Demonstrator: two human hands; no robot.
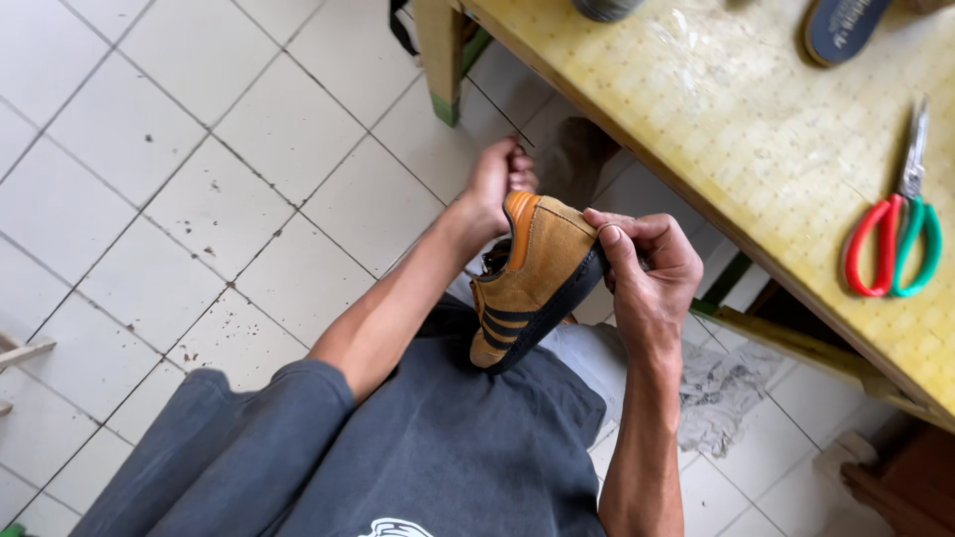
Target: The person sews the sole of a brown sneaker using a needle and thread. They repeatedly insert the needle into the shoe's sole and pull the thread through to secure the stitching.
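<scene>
- We are sitting over a white tiled floor (199,179), beside a yellow wooden table (736,129).
- Our left hand (494,184) and right hand (647,268) are gripping a tan suede shoe with black stripes (532,278) above our lap.
- Red and green scissors (895,234) are lying on the table.

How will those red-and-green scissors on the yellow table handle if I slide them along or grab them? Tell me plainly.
The scissors lie flat on the yellow table, so they should slide rather than roll or tip. The blades look like metal, so probably stiff and fairly heavy for their size. The looped handles look like smooth plastic, easy to hook, and the blades may swing open when lifted.
</scene>
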